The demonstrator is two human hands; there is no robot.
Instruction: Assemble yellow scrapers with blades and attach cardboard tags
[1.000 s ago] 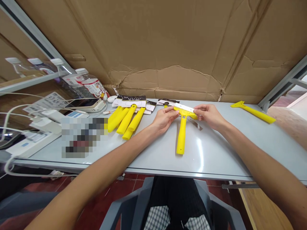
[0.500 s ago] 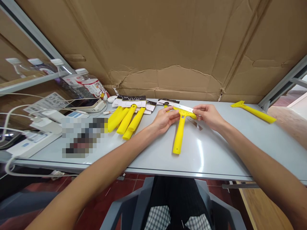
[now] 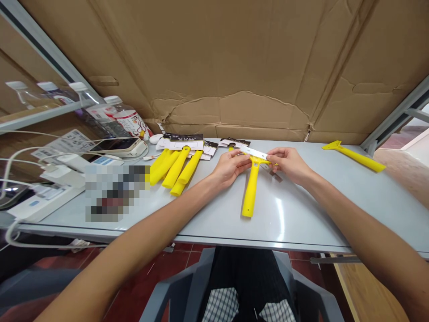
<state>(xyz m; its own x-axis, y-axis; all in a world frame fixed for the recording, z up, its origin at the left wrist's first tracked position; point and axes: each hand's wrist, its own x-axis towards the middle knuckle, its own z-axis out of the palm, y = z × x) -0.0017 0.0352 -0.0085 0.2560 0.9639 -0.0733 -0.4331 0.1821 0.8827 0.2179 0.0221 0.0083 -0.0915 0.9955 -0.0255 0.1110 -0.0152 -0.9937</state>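
Note:
A yellow T-shaped scraper (image 3: 250, 192) is at the middle of the table, its handle pointing toward me. Along its head lies a flat silvery metal strip (image 3: 256, 152) with small holes. My left hand (image 3: 229, 168) is closed on the left end of the scraper's head, the thumb over the strip. At the other side my right hand (image 3: 288, 164) pinches the strip's right end with thumb and fingertips, close to the scraper's head. A thin brownish strip (image 3: 276, 177) shows below the right fingers, partly hidden.
Several yellow handles (image 3: 177, 170) with black-and-white card headers lie left of my hands. One more yellow scraper piece (image 3: 357, 157) lies far right. At left are a phone (image 3: 117, 146), a power strip (image 3: 43, 203), cables and bottles (image 3: 129, 120). A cardboard wall (image 3: 234, 58) stands behind.
My right hand has shifted slightly left, and the metal strip has moved a little left along the scraper's head. My left hand stays nearly in place.

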